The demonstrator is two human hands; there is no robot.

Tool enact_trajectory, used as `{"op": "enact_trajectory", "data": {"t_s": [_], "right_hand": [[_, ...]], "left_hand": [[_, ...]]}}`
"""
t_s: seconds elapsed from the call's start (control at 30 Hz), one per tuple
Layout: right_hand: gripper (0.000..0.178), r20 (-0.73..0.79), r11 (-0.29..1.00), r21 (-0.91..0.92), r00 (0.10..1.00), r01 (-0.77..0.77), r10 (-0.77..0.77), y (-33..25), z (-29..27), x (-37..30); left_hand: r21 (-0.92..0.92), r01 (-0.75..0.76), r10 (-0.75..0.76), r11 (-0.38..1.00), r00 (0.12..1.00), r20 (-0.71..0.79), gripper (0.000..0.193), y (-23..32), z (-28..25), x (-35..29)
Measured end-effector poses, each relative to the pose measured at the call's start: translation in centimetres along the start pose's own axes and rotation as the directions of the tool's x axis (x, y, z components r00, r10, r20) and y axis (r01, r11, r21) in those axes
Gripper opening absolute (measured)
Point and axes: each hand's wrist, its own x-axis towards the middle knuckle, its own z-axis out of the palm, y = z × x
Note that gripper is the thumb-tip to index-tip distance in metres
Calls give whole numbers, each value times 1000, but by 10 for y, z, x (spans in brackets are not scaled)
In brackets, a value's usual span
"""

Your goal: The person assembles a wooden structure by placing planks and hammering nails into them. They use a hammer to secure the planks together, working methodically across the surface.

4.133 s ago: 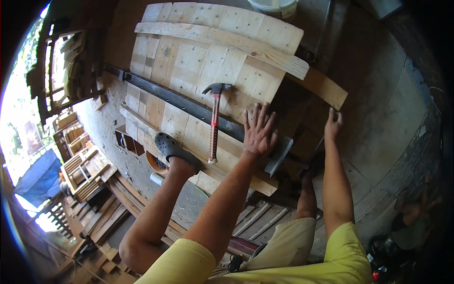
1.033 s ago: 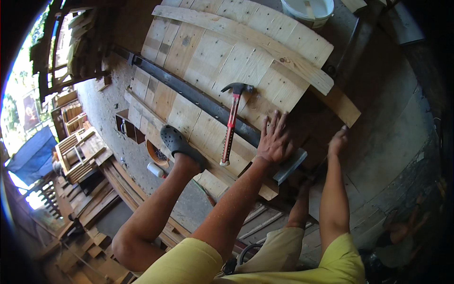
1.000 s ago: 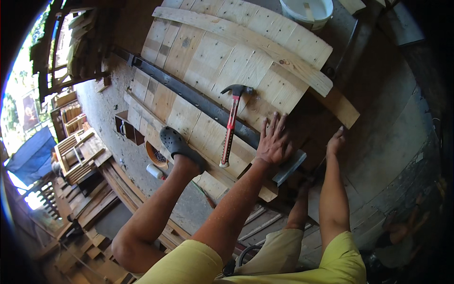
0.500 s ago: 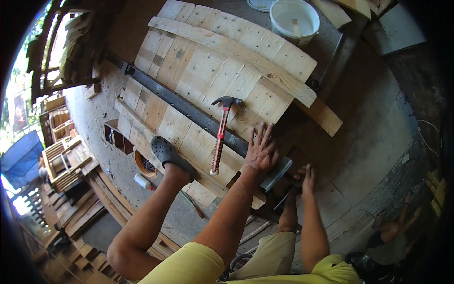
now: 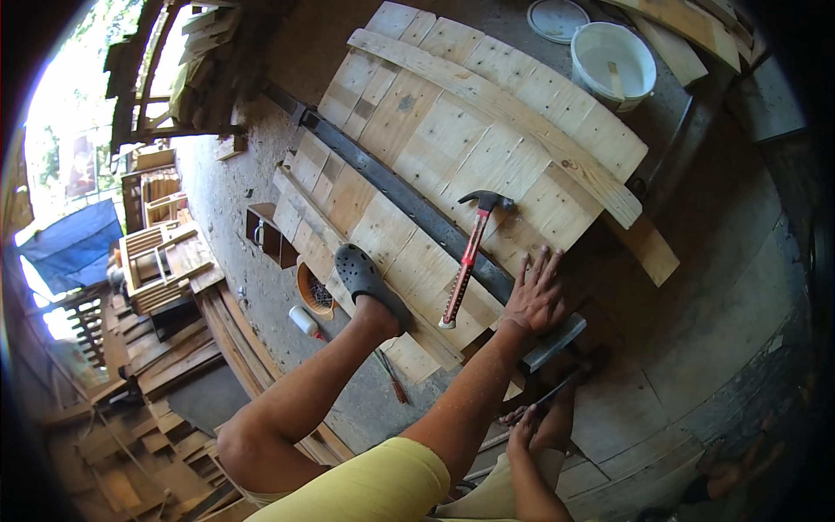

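Observation:
A long dark steel bar clamp [image 5: 383, 183] runs across a panel of joined pale wooden boards [image 5: 417, 139]. My left hand [image 5: 537, 300] lies with fingers spread on the panel's near right corner, beside the clamp's metal end block [image 5: 555, 342]. Lower down, my right hand [image 5: 522, 426] is closed round the near end of a thin metal handle rod [image 5: 561, 388] at that end of the clamp. The rod's far end is in shadow. A claw hammer [image 5: 467, 261] with a red and black handle rests across the bar, left of my left hand.
My foot in a grey clog [image 5: 370, 283] presses on a wooden strip [image 5: 317, 217] along the panel's near side. Another board [image 5: 522, 122] lies across the far side. Around stand a white bucket [image 5: 613, 65], an orange bowl of nails [image 5: 315, 289], a white bottle [image 5: 304, 322] and stacked lumber [image 5: 165, 374].
My right hand has come nearer to me and left, and now grips the handle rod, which has turned. The left hand stays on the panel. The whole view has shifted.

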Motion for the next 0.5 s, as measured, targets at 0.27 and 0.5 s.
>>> {"op": "enact_trajectory", "data": {"t_s": [0.27, 0.5], "right_hand": [[32, -31, 977, -37, 977, -211, 210, -47, -14, -47], [77, 210, 967, -234, 965, -106, 156, -258, 16, -161]], "left_hand": [[-45, 0, 2, 999, 998, 55, 39, 4, 0, -2], [-41, 5, -3, 999, 999, 46, 41, -1, -1, -4]]}}
